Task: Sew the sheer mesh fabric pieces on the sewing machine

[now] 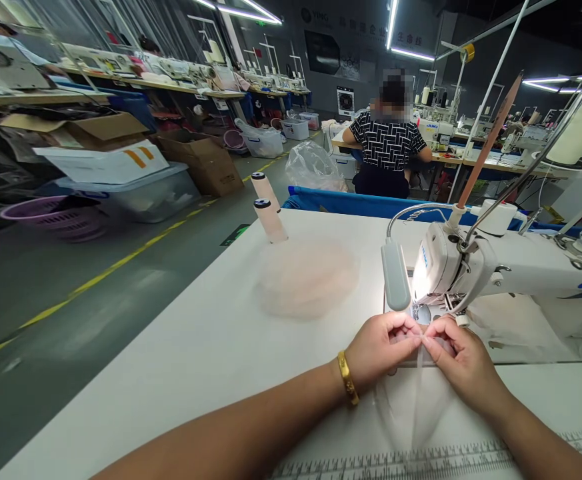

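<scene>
The white tabletop (195, 380) has a sewing machine (513, 260) toward its right edge and a peachy sheer heap (308, 277) nearer the far-left corner. Some sheer fabric (427, 403) drapes between the machine and the near edge, pinched by the left hand (378, 345) and right hand (465, 360) close together, gold bracelet (347, 378) on the left one.

Tubes (392, 24) glare beneath a dark ceiling (565, 30) at far right as a white glow bleaches the left end of the machine (531, 263). The near left hand (378, 347) and right hand (463, 360) read fairly sharp; at left, dim floor (105, 307) carries pale sheen, and the basket (53, 217) smears and stretches.
</scene>
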Demonstrator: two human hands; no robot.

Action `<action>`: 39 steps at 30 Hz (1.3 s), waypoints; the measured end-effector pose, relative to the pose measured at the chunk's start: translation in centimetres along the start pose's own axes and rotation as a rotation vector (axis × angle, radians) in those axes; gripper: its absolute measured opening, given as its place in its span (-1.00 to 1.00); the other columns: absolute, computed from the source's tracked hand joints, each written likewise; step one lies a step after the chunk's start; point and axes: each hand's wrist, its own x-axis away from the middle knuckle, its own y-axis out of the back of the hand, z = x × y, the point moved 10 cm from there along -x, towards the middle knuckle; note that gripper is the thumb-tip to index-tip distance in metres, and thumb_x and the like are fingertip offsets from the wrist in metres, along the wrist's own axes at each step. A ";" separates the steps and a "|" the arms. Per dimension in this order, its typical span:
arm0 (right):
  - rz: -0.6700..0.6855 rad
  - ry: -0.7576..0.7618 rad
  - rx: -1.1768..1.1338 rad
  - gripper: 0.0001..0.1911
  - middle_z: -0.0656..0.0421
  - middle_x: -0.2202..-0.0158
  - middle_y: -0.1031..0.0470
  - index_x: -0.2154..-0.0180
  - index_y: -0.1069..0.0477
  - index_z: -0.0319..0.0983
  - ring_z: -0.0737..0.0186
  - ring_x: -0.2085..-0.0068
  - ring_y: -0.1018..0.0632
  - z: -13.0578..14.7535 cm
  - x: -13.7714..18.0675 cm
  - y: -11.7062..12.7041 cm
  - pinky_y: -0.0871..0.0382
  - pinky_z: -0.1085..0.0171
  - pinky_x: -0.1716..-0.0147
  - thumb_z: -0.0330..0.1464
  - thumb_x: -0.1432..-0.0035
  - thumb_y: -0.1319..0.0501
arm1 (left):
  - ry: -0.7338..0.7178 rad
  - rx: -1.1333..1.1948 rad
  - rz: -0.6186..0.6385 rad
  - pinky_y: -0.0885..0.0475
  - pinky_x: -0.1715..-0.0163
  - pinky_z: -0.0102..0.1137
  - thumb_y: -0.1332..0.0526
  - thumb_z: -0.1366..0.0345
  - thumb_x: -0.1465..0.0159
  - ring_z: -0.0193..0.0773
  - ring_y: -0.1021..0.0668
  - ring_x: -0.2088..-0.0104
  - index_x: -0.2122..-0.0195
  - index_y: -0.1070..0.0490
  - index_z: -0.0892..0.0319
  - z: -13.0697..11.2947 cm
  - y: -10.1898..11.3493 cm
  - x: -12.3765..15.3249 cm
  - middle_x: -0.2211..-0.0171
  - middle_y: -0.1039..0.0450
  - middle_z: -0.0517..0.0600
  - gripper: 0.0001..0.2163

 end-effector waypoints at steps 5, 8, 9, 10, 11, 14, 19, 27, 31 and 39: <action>0.020 -0.027 -0.053 -0.70 0.18 0.32 -0.46 0.27 -0.47 -0.16 0.18 0.31 -0.46 -0.5 0.1 -0.3 -0.35 0.24 0.29 -0.11 -0.40 -0.15 | -0.023 0.020 0.085 -0.28 0.59 -0.48 -0.30 0.23 -0.06 -0.38 -0.34 0.55 0.23 -0.54 0.19 -0.8 -0.7 0.0 0.50 -0.32 -0.15 -0.75; 0.033 -0.048 -0.080 -0.68 0.18 0.31 -0.44 0.27 -0.47 -0.16 0.18 0.30 -0.44 -0.8 0.0 -0.4 -0.33 0.26 0.32 -0.08 -0.40 -0.16 | 0.030 0.052 0.107 -0.24 0.60 -0.48 -0.31 0.21 -0.05 -0.39 -0.30 0.56 0.33 -0.47 0.18 -0.6 -0.8 0.0 0.54 -0.25 -0.17 -0.80; 0.040 -0.054 -0.097 -0.68 0.19 0.31 -0.43 0.27 -0.47 -0.16 0.19 0.30 -0.44 -0.9 0.0 -0.5 -0.33 0.27 0.32 -0.08 -0.40 -0.17 | 0.041 0.057 0.109 -0.22 0.61 -0.48 -0.31 0.21 -0.05 -0.39 -0.29 0.56 0.34 -0.45 0.18 -0.6 -0.8 0.0 0.55 -0.23 -0.18 -0.80; 0.053 -0.058 -0.120 -0.69 0.20 0.31 -0.43 0.27 -0.47 -0.16 0.19 0.30 -0.44 -0.9 0.0 -0.5 -0.33 0.27 0.32 -0.09 -0.40 -0.17 | 0.045 0.058 0.114 -0.22 0.60 -0.48 -0.32 0.20 -0.05 -0.39 -0.29 0.56 0.34 -0.44 0.18 -0.7 -0.8 0.0 0.56 -0.22 -0.18 -0.79; 0.070 -0.056 -0.145 -0.70 0.20 0.31 -0.42 0.27 -0.47 -0.16 0.20 0.29 -0.44 -0.9 0.0 -0.6 -0.33 0.27 0.30 -0.09 -0.41 -0.17 | 0.044 0.055 0.123 -0.22 0.60 -0.48 -0.32 0.19 -0.04 -0.38 -0.29 0.55 0.33 -0.44 0.18 -0.8 -0.9 0.0 0.55 -0.23 -0.17 -0.78; 0.123 -0.034 -0.190 -0.73 0.23 0.32 -0.41 0.27 -0.47 -0.15 0.21 0.28 -0.44 -0.5 -0.1 -1.0 -0.33 0.28 0.25 -0.12 -0.41 -0.19 | 0.021 0.041 0.167 -0.26 0.59 -0.47 -0.33 0.15 -0.04 -0.35 -0.34 0.52 0.28 -0.47 0.19 -1.2 -1.2 0.0 0.51 -0.30 -0.14 -0.73; 0.092 -0.036 -0.156 -0.73 0.23 0.33 -0.35 0.29 -0.46 -0.15 0.21 0.31 -0.38 -0.6 -0.2 -0.6 -0.27 0.28 0.30 -0.13 -0.40 -0.20 | 0.035 0.068 0.166 -0.23 0.59 -0.46 -0.34 0.12 -0.03 -0.36 -0.32 0.56 0.39 -0.39 0.16 -0.8 -1.3 -0.1 0.57 -0.29 -0.15 -0.75; 0.067 -0.054 -0.118 -0.71 0.23 0.35 -0.32 0.30 -0.43 -0.17 0.23 0.35 -0.36 -0.9 0.0 -0.4 -0.28 0.28 0.33 -0.13 -0.39 -0.16 | -0.011 -0.003 0.127 -0.26 0.53 -0.42 -0.31 0.05 -0.11 -0.34 -0.32 0.55 0.41 -0.38 0.15 -1.0 -0.9 0.0 0.57 -0.27 -0.16 -0.73; 0.016 -0.060 0.024 -0.74 0.24 0.41 -0.32 0.33 -0.40 -0.16 0.23 0.42 -0.34 -1.3 -0.1 -0.5 -0.25 0.28 0.40 -0.18 -0.37 -0.14 | -0.144 -0.291 0.017 -0.36 0.35 -0.37 -0.24 0.13 -0.19 -0.21 -0.46 0.31 0.46 -0.43 0.16 -1.8 -0.1 -0.2 0.36 -0.42 -0.02 -0.78; -0.042 0.035 0.373 -0.82 0.16 0.41 -0.44 0.38 -0.34 -0.15 0.09 0.31 -0.47 -2.2 -1.6 -1.8 -0.30 0.20 0.29 -0.32 -0.30 -0.10 | -0.312 -0.891 -0.246 -0.36 0.22 -0.24 -0.30 0.31 -0.20 -0.09 -0.47 0.21 0.32 -0.41 0.16 -2.7 0.3 0.1 0.23 -0.47 0.05 -0.91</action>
